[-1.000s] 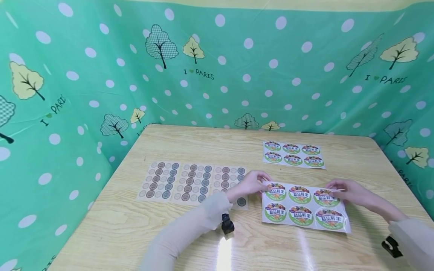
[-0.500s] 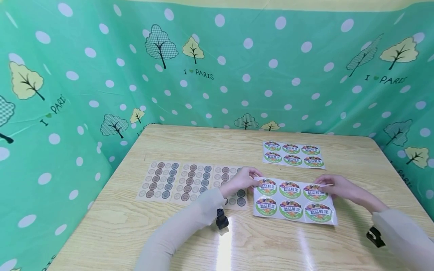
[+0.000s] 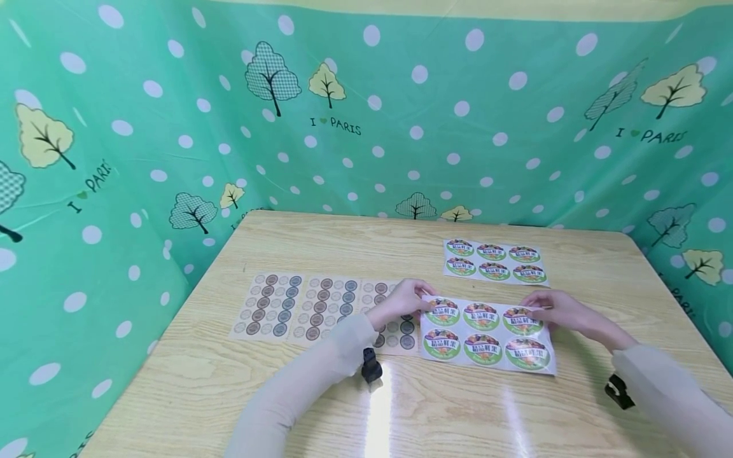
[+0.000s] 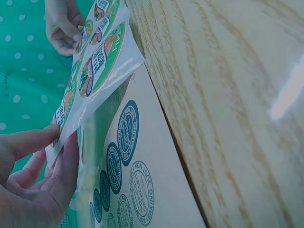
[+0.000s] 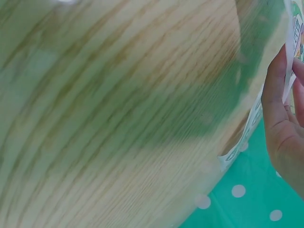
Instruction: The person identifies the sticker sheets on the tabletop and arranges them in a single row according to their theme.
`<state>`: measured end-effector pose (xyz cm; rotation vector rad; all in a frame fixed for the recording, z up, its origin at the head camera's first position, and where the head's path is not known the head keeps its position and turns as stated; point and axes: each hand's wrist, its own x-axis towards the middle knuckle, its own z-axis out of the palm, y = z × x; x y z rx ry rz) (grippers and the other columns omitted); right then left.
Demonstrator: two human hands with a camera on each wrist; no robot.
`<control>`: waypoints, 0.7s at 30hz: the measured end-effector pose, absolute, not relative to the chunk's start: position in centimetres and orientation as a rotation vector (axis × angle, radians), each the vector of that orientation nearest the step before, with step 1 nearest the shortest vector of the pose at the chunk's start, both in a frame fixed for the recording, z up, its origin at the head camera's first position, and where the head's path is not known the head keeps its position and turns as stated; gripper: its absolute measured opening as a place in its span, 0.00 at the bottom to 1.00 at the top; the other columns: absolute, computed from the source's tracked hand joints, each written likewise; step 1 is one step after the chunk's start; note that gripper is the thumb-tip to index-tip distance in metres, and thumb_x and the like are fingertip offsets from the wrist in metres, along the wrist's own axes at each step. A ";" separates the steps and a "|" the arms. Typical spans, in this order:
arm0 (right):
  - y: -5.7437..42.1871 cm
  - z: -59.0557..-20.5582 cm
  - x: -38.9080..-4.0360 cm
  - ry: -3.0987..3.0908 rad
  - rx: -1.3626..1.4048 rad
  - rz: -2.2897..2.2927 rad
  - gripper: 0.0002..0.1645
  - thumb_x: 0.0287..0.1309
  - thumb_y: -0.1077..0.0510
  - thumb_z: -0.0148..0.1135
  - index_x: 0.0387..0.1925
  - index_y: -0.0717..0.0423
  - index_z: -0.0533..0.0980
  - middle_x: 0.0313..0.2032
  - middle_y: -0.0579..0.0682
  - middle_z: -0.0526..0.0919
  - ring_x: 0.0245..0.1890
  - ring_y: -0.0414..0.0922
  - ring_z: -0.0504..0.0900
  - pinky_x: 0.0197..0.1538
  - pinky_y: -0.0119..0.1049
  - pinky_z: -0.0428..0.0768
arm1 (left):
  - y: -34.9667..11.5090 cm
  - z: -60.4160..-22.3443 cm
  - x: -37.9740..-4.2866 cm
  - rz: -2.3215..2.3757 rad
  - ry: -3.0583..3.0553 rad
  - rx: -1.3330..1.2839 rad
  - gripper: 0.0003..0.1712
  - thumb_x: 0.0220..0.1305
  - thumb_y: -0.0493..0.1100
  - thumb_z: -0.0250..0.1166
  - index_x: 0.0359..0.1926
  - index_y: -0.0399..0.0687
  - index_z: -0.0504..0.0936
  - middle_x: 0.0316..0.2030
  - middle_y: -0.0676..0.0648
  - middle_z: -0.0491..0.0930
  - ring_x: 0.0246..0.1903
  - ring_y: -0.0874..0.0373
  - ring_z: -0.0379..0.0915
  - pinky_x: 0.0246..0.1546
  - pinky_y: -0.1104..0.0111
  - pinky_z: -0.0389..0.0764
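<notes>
Both hands hold a white sticker sheet [image 3: 461, 324] printed with round green fruit labels in two rows. My left hand [image 3: 404, 299] pinches its far left corner, thumb on top and fingers beneath, as the left wrist view shows. My right hand [image 3: 558, 310] pinches the far right corner; in the right wrist view the sheet's edge passes between thumb and fingers. In the left wrist view the sheet slopes above a kraft sticker sheet [image 4: 152, 128] with round stamp-like labels. In the head view its left edge meets that kraft sheet's right side.
Another fruit-label sheet [image 3: 483, 254] lies flat farther back. Kraft sticker sheets [image 3: 305, 312] with brown, dark and pale round labels lie side by side at the left on the wooden table [image 3: 321, 242]. A green dotted cloth [image 3: 366, 114] hangs behind and at the sides.
Both hands have carried the fruit-label sheet left and slightly farther back, up to the kraft sheets. The other sheets have stayed put.
</notes>
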<state>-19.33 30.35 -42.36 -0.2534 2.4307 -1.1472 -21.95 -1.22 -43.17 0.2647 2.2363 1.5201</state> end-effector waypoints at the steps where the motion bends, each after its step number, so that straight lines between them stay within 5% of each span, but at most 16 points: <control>1: 30.3 -42.4 -19.4 2.438 -0.246 -1.146 0.20 0.55 0.61 0.55 0.46 0.71 0.68 0.34 0.53 0.76 0.29 0.42 0.76 0.27 0.34 0.78 | -1.2 -43.2 -22.0 1.517 2.243 0.261 0.15 0.46 0.29 0.65 0.39 0.36 0.78 0.23 0.48 0.69 0.16 0.61 0.68 0.20 0.68 0.79; 21: 29.7 -43.5 -20.7 2.579 -0.219 -1.061 0.17 0.53 0.61 0.57 0.43 0.70 0.72 0.30 0.52 0.76 0.28 0.42 0.73 0.26 0.30 0.74 | -1.0 -43.6 -22.6 1.441 2.355 0.264 0.13 0.46 0.27 0.64 0.37 0.32 0.78 0.20 0.48 0.71 0.14 0.61 0.68 0.17 0.71 0.78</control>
